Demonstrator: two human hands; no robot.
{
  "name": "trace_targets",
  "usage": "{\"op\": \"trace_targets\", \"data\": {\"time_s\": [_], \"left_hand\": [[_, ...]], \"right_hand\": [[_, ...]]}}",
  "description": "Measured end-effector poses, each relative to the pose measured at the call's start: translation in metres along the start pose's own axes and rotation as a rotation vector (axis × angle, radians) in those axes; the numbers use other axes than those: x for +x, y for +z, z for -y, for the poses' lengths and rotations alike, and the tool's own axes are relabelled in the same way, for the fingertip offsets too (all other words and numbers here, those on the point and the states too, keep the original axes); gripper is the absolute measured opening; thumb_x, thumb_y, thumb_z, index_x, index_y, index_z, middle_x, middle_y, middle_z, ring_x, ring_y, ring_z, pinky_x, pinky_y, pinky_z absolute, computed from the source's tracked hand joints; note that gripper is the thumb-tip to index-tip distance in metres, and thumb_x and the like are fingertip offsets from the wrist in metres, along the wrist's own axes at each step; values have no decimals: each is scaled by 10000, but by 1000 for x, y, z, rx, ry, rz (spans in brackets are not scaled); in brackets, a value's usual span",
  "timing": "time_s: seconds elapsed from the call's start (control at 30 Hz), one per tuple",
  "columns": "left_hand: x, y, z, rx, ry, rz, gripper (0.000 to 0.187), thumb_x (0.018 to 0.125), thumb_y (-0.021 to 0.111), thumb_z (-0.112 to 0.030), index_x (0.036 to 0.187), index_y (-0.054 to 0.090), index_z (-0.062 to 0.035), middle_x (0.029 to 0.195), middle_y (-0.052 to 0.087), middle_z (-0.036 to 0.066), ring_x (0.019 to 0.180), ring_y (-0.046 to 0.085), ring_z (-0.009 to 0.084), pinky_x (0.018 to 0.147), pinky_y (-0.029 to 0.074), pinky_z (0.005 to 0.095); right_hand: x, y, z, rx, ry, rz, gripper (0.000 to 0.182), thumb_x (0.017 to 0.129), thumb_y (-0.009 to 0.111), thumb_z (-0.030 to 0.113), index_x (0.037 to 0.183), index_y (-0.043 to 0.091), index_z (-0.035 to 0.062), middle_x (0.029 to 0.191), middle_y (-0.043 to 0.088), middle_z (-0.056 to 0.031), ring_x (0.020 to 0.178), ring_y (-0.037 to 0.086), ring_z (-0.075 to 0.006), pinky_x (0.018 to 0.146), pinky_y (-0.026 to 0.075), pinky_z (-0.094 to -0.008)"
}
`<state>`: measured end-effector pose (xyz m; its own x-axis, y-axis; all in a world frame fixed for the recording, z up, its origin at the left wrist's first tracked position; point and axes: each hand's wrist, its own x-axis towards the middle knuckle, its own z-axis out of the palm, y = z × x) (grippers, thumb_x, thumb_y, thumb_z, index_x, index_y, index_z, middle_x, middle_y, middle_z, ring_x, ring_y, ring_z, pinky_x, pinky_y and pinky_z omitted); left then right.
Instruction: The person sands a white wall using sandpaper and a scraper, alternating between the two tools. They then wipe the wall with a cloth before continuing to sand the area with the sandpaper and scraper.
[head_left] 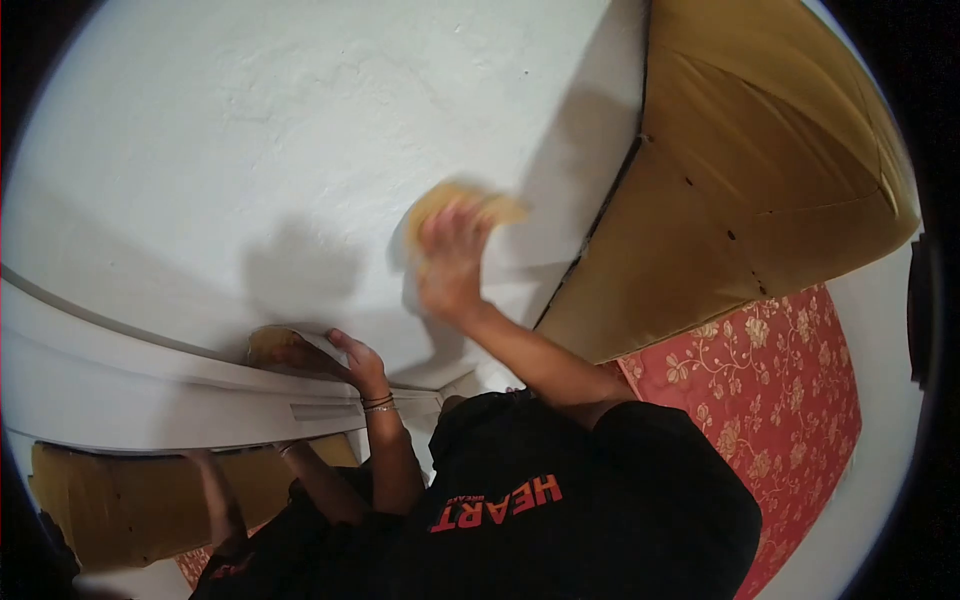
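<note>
My right hand [455, 260], blurred by motion, presses a yellow cloth [428, 208] against the white wall [300, 120]. Its fingers lie over the cloth, whose edges stick out around them. Lower left, my left hand [355, 362] is at the ledge where the wall meets a white frame, its thumb raised. Under its shaded fingers is a tan, rounded piece [264, 342], and I cannot tell what it is. Dark bands circle the left wrist.
Right of the wall stands a mustard-yellow padded panel [720, 190] with dark spots. Beyond it is a red floral fabric surface [770, 400]. At lower left, a mirror-like surface [130, 500] under the white frame [200, 390] shows reflected arms and a black shirt.
</note>
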<state>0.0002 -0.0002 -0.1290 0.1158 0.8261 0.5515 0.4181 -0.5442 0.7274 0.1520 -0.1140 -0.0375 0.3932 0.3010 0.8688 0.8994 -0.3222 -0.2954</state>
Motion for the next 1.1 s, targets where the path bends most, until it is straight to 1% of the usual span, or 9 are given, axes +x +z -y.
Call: {"op": "trace_targets", "data": {"time_s": [0.07,0.2,0.37,0.57,0.67,0.73,0.8,1.0,1.1], "left_hand": [[0,-5,-21,179,182,-131,686,932,320,-344,1342,-34,77,1411,-80,266,1316,-52,395,1052,40,473],[2,-11,-28,239,216,-153,688,931,328,-335,1342,-41,75,1411,-80,265,1316,-51,394,1052,40,472],[6,-15,-40,256,210,-167,687,930,337,-323,1343,-41,75,1411,-80,265,1316,-47,396,1052,42,473],[4,-10,-25,127,198,-136,661,932,338,-309,1344,-2,82,1412,-79,265,1313,-37,409,1052,44,474],[5,-15,-37,199,223,-158,664,931,343,-307,1343,-2,83,1412,-76,265,1311,-34,413,1052,50,474],[6,-17,-44,212,277,-186,661,931,346,-305,1345,3,80,1413,-76,264,1312,-30,412,1051,48,477],[5,-15,-43,149,261,-184,660,931,348,-301,1346,2,78,1413,-79,262,1312,-34,411,1051,40,477],[4,-14,-46,165,205,-171,655,929,354,-283,1345,1,78,1408,-84,271,1312,-45,408,1050,25,485],[4,-17,-43,222,238,-154,653,929,356,-278,1346,1,78,1405,-76,280,1310,-48,413,1049,24,490]], "right_hand": [[-52,14,-3,90,-222,205,649,656,573,154,1260,381,18,1332,282,-242,1240,255,-414,971,149,-605],[-47,1,-15,106,-206,289,591,695,525,191,1238,404,-10,1391,160,-245,1308,98,-413,998,35,-598],[45,-23,13,111,117,-169,620,652,557,186,1250,443,66,1358,235,-251,1268,206,-413,995,66,-596],[-62,9,-9,126,-226,273,609,687,535,153,1286,428,133,1366,266,-246,1302,172,-391,985,65,-613],[-19,-9,-8,192,-47,57,614,682,537,141,1285,427,126,1384,230,-246,1310,151,-387,994,39,-603],[30,-23,-2,172,9,-9,583,730,504,153,1292,392,51,1416,74,-265,1319,-3,-416,984,-86,-593],[59,-26,18,176,48,-123,600,708,519,127,1295,398,83,1415,80,-264,1319,-10,-415,980,-88,-599],[-19,5,12,-30,-364,117,636,671,538,141,1295,413,142,1412,117,-252,1328,12,-388,996,-72,-585],[8,-18,13,170,-135,105,635,658,558,136,1279,434,178,1392,198,-231,1311,111,-377,1001,-20,-575]]}}
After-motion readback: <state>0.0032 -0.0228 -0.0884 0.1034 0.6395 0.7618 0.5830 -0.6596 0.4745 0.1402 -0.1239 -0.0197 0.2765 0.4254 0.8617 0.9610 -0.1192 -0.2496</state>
